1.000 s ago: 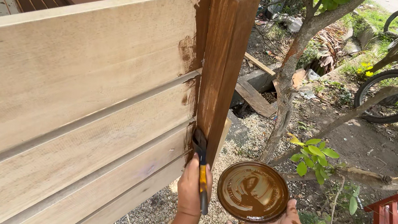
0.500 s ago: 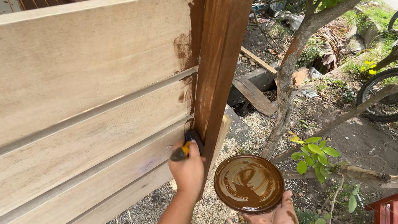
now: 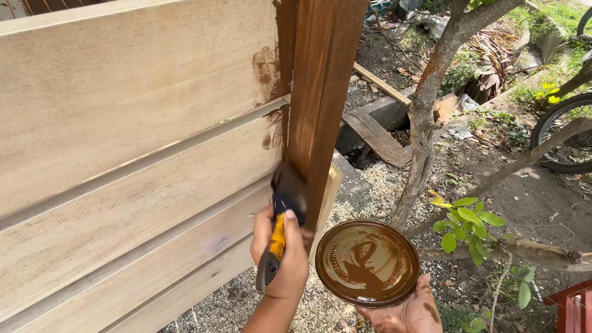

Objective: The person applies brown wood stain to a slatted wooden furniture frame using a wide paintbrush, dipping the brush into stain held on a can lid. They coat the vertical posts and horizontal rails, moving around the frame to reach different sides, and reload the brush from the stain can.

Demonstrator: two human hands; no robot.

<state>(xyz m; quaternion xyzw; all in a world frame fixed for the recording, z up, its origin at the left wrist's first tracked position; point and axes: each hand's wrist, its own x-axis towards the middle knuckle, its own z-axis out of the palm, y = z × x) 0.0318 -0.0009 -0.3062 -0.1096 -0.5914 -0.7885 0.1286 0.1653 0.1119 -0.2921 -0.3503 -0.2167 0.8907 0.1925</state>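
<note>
The left hand point(image 3: 285, 252) is wrapped tight around a brush point(image 3: 280, 221), its bristles pressed against the foot of the brown post point(image 3: 322, 79). Right of the post, the right hand point(image 3: 404, 327) grips a lid point(image 3: 367, 262) of brown stain from below.

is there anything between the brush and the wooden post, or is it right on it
Nothing visible stands between them. The left hand holds the brush with its bristles pressed straight against the dark-stained post. The right hand keeps the stain dish off to the side, clear of the post.
</note>
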